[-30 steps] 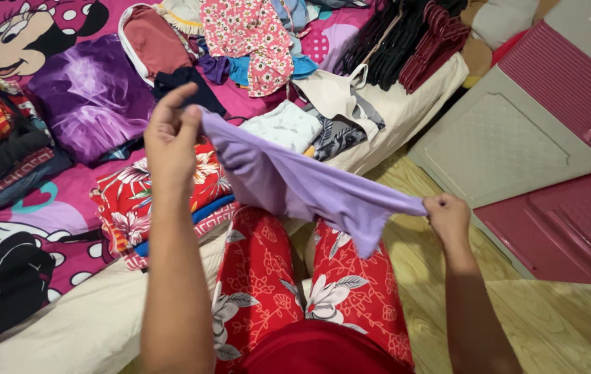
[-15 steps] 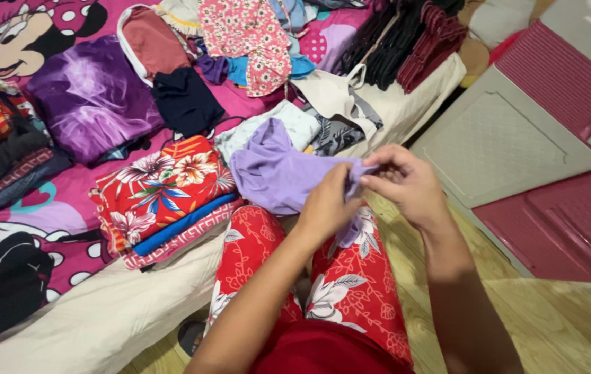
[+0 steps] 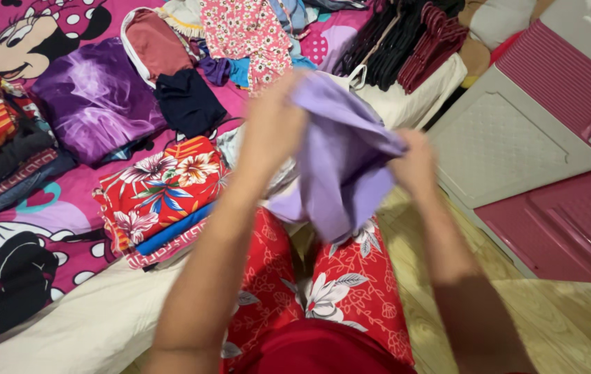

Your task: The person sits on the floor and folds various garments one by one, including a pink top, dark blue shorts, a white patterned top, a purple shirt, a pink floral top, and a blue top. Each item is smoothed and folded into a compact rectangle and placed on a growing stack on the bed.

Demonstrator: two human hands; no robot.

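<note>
Clearly, a lilac garment (image 3: 342,156) is held up above the lap, over the near edge of the bed (image 3: 87,312), gripped at its top by the left hand (image 3: 275,121) and at its right side by the right hand (image 3: 415,163), both closed on the cloth. Just beside it, a folded red floral stack (image 3: 160,187) is seen near that edge, with dark hangers (image 3: 406,41) piled at the far right corner.

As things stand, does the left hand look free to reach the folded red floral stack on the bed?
Probably not right away: the left hand grips the lilac garment together with the right hand. The red floral stack lies uncovered just below it, close by.
</note>
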